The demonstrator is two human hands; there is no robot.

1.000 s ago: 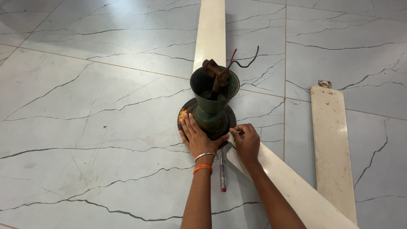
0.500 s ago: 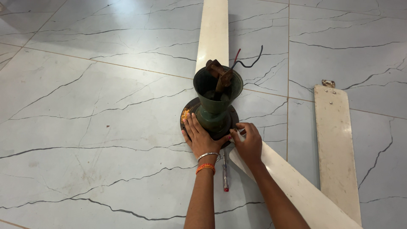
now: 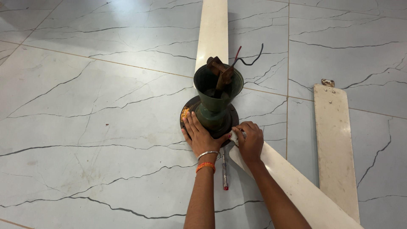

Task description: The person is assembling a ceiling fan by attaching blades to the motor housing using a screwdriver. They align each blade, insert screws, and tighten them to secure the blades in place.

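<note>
A ceiling fan lies on the marble floor, its dark green motor housing [image 3: 216,99] upright with a rusty rod and red and black wires [image 3: 248,57] sticking out of the top. My left hand [image 3: 199,135] rests flat on the round dark base, fingers spread. My right hand [image 3: 250,140] is closed on the root of a cream fan blade [image 3: 296,182] where it meets the motor. A second cream blade [image 3: 214,29] runs away from the motor toward the top of the view.
A screwdriver with a red handle [image 3: 225,171] lies on the floor between my forearms. A loose cream blade [image 3: 335,144] with a metal bracket lies apart on the right. Grey-veined white tiles [image 3: 85,106] surround everything.
Both hands stay in the same place on the fan. Only the view has shifted slightly.
</note>
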